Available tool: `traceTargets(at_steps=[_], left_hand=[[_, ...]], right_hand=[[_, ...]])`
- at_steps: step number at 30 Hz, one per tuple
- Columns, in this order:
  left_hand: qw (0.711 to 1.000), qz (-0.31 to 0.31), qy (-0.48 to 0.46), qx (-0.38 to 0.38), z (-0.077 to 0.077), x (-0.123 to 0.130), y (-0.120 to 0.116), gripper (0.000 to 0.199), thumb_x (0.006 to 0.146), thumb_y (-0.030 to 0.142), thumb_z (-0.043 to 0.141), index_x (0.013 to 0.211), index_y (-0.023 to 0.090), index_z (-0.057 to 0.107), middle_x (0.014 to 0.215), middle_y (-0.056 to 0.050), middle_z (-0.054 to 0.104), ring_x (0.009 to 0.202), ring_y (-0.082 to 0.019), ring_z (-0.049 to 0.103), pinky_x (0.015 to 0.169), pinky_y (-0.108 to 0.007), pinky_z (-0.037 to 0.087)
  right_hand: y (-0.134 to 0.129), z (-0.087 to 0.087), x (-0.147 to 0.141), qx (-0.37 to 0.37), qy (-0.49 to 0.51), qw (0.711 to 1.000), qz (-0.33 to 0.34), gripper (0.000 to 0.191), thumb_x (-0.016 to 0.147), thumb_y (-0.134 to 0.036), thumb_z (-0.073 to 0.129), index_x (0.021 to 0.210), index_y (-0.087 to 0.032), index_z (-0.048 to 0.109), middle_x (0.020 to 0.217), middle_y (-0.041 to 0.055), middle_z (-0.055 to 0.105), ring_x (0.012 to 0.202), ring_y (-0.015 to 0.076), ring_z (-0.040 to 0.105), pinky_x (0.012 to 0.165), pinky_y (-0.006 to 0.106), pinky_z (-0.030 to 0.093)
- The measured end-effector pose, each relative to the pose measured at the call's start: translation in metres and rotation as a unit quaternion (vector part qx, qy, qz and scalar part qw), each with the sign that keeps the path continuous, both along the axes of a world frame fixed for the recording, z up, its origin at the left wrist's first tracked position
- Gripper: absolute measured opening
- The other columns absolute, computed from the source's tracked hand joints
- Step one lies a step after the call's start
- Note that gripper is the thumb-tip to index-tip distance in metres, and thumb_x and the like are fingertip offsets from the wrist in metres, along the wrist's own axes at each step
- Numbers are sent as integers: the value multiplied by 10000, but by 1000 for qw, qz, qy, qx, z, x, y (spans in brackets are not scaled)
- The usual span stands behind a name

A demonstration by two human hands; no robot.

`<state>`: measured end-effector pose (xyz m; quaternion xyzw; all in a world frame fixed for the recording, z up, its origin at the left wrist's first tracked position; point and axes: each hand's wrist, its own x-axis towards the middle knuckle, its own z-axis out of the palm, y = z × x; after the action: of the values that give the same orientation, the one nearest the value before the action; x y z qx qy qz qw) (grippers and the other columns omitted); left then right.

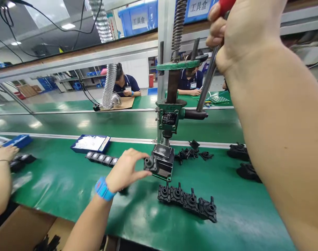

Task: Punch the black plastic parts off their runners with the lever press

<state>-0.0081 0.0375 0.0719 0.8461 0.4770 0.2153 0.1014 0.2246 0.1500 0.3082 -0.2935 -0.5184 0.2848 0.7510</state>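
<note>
So, left hand [124, 169]: pinched a black part [149, 164] edgewise, probably for clearance
Right hand [244, 36]: curled round the lever [209, 78], likely for leverage

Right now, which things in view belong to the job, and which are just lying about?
Likely in the job: black housing in left hand; arbor press, right hand on its lever; row of four black housings.

Likely lying about: blue toolboxes overhead; cardboard sheet.
</note>
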Motion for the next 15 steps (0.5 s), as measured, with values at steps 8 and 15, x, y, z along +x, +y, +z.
traceTargets(at_steps=[8, 15], left_hand=[[998, 16, 52, -21, 35, 55, 76, 429, 696, 401, 833, 1042, 170, 727, 984, -66, 754, 932, -252, 695, 812, -308, 528], [998, 0, 60, -23, 35, 53, 83, 520, 643, 440, 864, 1055, 160, 716, 1033, -86, 755, 970, -273, 699, 848, -320, 534]], right_hand=[[8, 3, 0, 5, -3, 1000, -3, 402, 1043, -289, 262, 707, -185, 456, 544, -36, 429, 381, 22, 220, 399, 205, 142], [-38, -19, -2, 85, -22, 995, 40, 410, 1051, -300, 255, 734, -215, 502, 653, -24, 473, 421, 17, 274, 401, 210, 186]])
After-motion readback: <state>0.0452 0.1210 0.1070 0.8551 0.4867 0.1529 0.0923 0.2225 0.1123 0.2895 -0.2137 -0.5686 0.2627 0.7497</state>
